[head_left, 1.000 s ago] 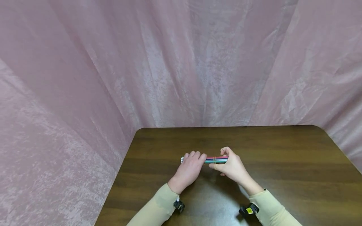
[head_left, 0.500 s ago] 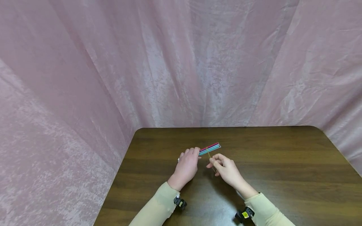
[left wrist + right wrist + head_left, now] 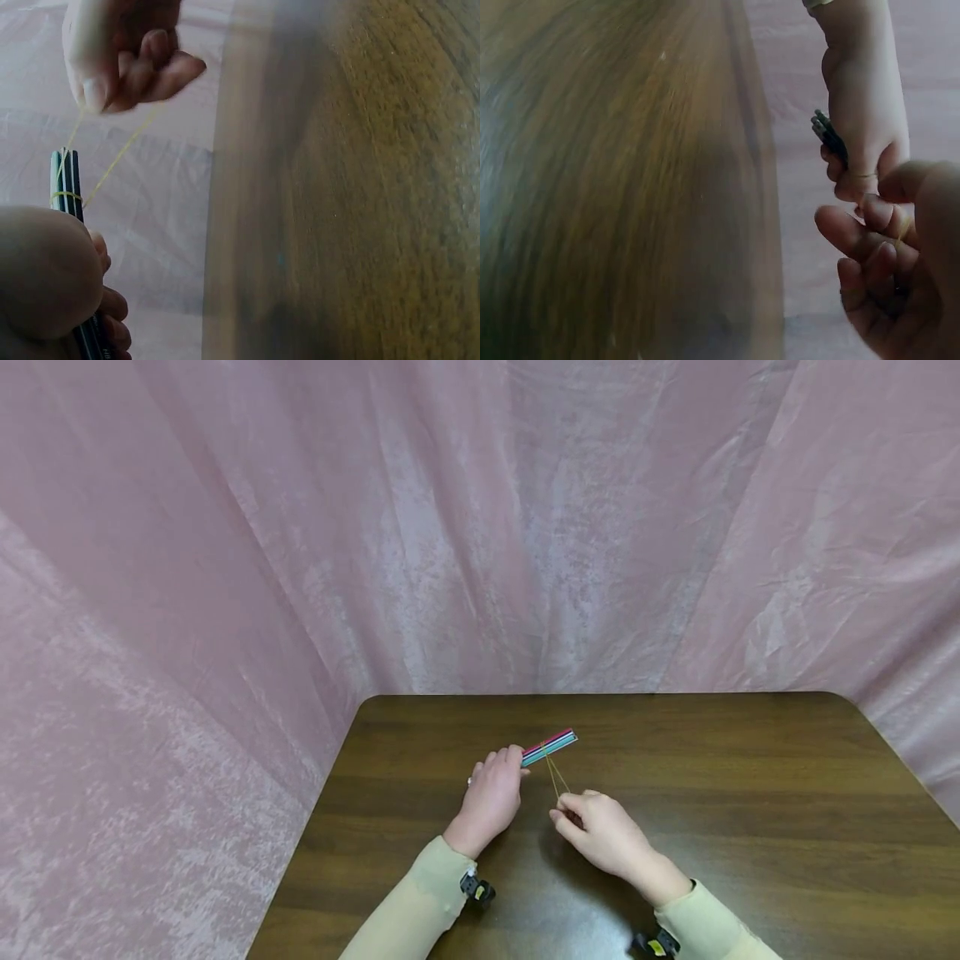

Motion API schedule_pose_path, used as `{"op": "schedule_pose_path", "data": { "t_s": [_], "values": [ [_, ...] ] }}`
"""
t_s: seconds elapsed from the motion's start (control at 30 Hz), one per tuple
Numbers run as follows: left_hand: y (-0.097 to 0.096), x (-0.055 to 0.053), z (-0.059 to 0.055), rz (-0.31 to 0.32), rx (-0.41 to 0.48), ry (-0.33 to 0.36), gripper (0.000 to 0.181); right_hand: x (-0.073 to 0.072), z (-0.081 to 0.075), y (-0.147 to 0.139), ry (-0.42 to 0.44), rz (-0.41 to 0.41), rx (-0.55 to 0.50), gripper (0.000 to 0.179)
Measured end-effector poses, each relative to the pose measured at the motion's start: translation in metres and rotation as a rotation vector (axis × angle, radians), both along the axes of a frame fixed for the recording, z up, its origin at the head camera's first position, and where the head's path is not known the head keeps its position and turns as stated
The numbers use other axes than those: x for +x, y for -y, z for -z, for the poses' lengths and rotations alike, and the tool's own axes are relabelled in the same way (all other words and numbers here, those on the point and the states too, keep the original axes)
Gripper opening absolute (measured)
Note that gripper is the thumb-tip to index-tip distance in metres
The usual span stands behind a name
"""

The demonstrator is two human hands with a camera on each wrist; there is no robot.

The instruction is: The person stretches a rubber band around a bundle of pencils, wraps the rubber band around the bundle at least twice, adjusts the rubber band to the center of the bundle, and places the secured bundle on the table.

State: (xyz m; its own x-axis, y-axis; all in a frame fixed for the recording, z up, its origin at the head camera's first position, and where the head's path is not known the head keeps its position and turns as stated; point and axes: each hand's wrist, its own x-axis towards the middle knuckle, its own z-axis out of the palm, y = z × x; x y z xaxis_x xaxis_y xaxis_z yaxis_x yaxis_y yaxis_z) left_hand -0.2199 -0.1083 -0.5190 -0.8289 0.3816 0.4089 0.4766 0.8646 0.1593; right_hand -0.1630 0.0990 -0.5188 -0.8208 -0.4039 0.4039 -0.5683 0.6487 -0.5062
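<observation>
My left hand (image 3: 492,792) grips a bundle of slim coloured pencils (image 3: 558,742), with pink, dark blue, white and teal sides showing. The bundle is raised over the table and slants up to the right; its middle is hidden in my palm. A thin yellow rubber band (image 3: 553,774) goes round the bundle near its right end. My right hand (image 3: 606,833) pinches the band's free loop and stretches it toward me into a narrow V. In the left wrist view, both strands of the band (image 3: 120,157) run taut from the pencils (image 3: 67,176) to my right fingers.
Beneath both hands spreads a brown wooden table (image 3: 735,793) with rounded far corners. Pink velvety curtains (image 3: 450,527) hang behind and beside it. A small black camera (image 3: 476,887) is strapped at my left wrist, another camera (image 3: 654,943) at my right.
My right hand has left the bundle's right end and drawn the rubber band out toward me, lengthening the loop. The bundle's right end has swung up and away.
</observation>
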Motion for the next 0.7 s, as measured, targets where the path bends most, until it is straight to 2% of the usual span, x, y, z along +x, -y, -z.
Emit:
{"op": "schedule_pose_path", "data": {
  "t_s": [0.13, 0.2, 0.27, 0.3, 0.4, 0.47, 0.6, 0.7],
  "values": [
    [0.002, -0.001, 0.001, 0.0, -0.002, 0.048, 0.019, 0.003, -0.003, -0.004, -0.253, -0.094, 0.098, 0.038],
    [0.003, -0.002, 0.003, -0.001, 0.001, 0.083, 0.018, 0.005, -0.005, -0.007, -0.3, -0.168, 0.116, 0.031],
    [0.003, -0.003, 0.004, -0.003, 0.002, 0.123, 0.018, 0.007, -0.007, -0.011, -0.298, -0.243, 0.125, 0.014],
    [0.003, -0.003, 0.004, -0.007, 0.002, 0.149, 0.018, 0.008, -0.008, -0.013, -0.281, -0.278, 0.131, 0.012],
    [0.002, -0.004, 0.006, -0.013, 0.011, 0.221, 0.019, 0.012, -0.008, -0.016, -0.201, -0.366, 0.114, 0.043],
    [0.001, -0.004, 0.006, -0.016, 0.023, 0.261, 0.019, 0.014, -0.007, -0.016, -0.135, -0.412, 0.05, 0.06],
    [-0.002, -0.004, 0.005, -0.024, 0.079, 0.302, 0.018, 0.014, -0.001, -0.01, 0.052, -0.447, -0.21, 0.068],
    [-0.004, -0.006, 0.001, -0.048, 0.146, 0.309, 0.016, 0.017, 0.002, -0.002, 0.292, -0.453, -0.426, 0.061]
  ]
}}
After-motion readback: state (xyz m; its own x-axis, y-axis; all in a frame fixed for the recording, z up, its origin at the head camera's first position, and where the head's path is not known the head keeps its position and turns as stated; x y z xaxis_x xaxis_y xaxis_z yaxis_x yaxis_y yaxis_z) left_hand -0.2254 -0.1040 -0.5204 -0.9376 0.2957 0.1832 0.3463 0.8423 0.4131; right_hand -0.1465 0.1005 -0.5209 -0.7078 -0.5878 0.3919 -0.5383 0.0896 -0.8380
